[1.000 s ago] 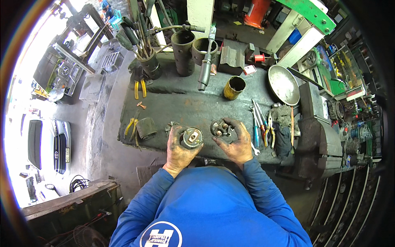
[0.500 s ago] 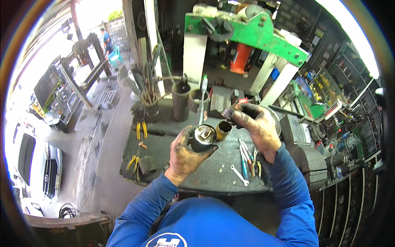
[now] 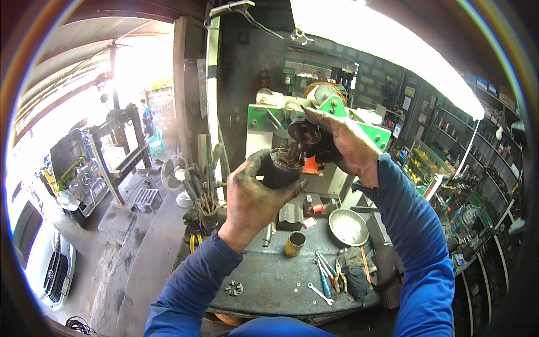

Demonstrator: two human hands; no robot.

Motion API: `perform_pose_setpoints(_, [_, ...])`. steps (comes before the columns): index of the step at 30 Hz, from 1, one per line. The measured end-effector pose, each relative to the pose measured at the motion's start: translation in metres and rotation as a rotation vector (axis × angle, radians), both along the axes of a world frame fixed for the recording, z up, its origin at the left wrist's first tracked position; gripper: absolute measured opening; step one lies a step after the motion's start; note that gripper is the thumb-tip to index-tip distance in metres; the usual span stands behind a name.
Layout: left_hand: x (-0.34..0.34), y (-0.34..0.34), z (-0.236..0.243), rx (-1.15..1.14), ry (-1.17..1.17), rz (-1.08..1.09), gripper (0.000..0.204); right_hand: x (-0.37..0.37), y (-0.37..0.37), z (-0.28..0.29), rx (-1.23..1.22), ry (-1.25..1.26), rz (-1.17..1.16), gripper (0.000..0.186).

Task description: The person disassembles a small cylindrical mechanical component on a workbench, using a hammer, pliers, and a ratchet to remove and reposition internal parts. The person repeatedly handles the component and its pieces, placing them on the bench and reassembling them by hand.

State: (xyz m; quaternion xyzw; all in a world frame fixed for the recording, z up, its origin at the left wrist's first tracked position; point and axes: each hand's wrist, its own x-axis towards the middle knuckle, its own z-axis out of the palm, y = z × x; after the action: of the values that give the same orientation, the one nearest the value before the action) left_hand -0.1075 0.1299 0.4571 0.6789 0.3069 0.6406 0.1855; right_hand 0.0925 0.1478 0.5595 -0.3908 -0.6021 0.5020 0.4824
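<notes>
My left hand (image 3: pixel 247 205) is wrapped round a short dark cylindrical casing (image 3: pixel 279 178), raised above the bench with its open end up. Metal parts show inside its rim, too small to make out. In my right hand (image 3: pixel 355 145) is a dark round cup-shaped cap (image 3: pixel 304 132), tilted so its hollow side shows, just above and right of the casing. Cap and casing are very close; whether they touch I cannot tell. The fingertips of my right hand are partly hidden behind the cap. Both hands are blackened with grime.
On the dark workbench (image 3: pixel 258 289) stand a yellowish-brown sleeve (image 3: pixel 295 245) and a silver bowl (image 3: pixel 348 229). A wrench (image 3: pixel 320 294), pliers (image 3: pixel 339 275) and a dark ring-shaped part (image 3: pixel 233 288) lie nearer. A tool holder (image 3: pixel 208 216) stands left; a green-and-white press (image 3: pixel 261 121) rises behind.
My view has tilted up. Both hands have risen off the bench with the casing and the cap. My right hand has turned, showing the cap's hollow side.
</notes>
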Motion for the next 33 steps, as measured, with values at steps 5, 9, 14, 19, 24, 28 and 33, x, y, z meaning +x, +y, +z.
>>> perform_pose_setpoints(5, [-0.025, -0.014, 0.025, 0.072, -0.02, 0.067, 0.048, -0.026, 0.01, 0.023, 0.017, -0.013, 0.101, 0.039])
perform_pose_setpoints(9, [-0.051, -0.024, 0.029, 0.001, -0.077, 0.124, 0.048, -0.058, 0.018, 0.023, 0.021, -0.055, 0.167, 0.047])
perform_pose_setpoints(14, [-0.081, -0.044, 0.02, -0.038, 0.011, 0.3, 0.05, -0.096, 0.021, 0.007, 0.001, 0.013, 0.293, 0.044])
perform_pose_setpoints(19, [-0.099, -0.057, -0.002, 0.013, 0.034, 0.485, 0.055, -0.116, 0.031, -0.014, -0.099, 0.012, 0.324, 0.041])
perform_pose_setpoints(24, [-0.112, -0.066, -0.038, -0.046, -0.067, 0.47, 0.063, -0.108, 0.024, -0.067, 0.093, -0.212, 0.373, 0.044])
perform_pose_setpoints(28, [-0.116, -0.065, -0.067, 0.02, -0.219, 0.354, 0.08, -0.089, 0.002, -0.135, 0.09, -0.417, 0.373, 0.051])
perform_pose_setpoints(33, [-0.121, -0.068, -0.092, 0.018, -0.055, 0.531, 0.082, -0.071, -0.014, -0.224, -0.076, -0.517, 0.318, 0.053])
